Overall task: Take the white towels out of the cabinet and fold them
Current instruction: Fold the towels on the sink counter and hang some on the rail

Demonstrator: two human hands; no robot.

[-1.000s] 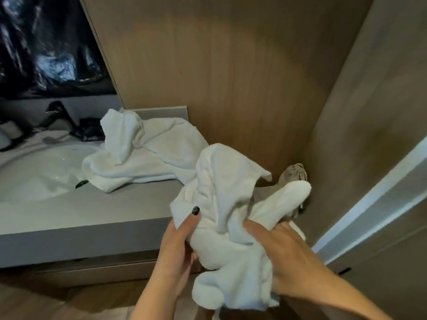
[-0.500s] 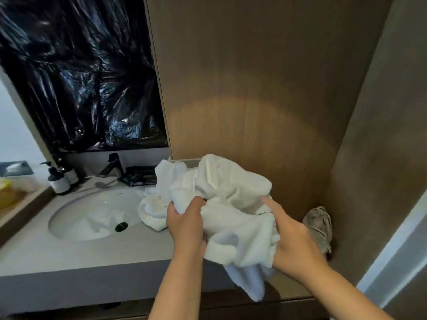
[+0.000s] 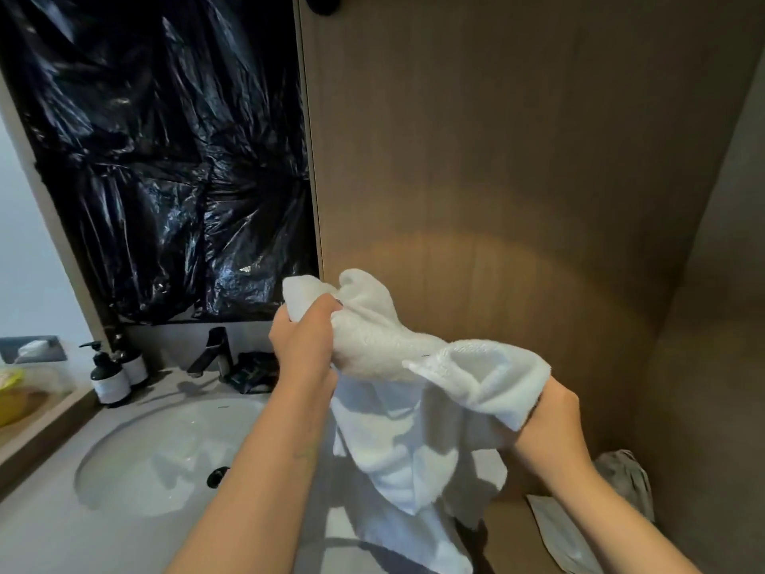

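Both hands clutch the white towel point(image 3: 385, 345) above the bench point(image 3: 49, 532): left hand point(image 3: 304, 345) high, right hand point(image 3: 550, 424) lower, so its bunched length slants down rightward, tail hanging beside the sink point(image 3: 165, 453).

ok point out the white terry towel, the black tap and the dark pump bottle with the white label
white terry towel point(image 3: 374, 345), head view, bunched middle
black tap point(image 3: 215, 350), head view, body
dark pump bottle with white label point(image 3: 108, 379), head view, front
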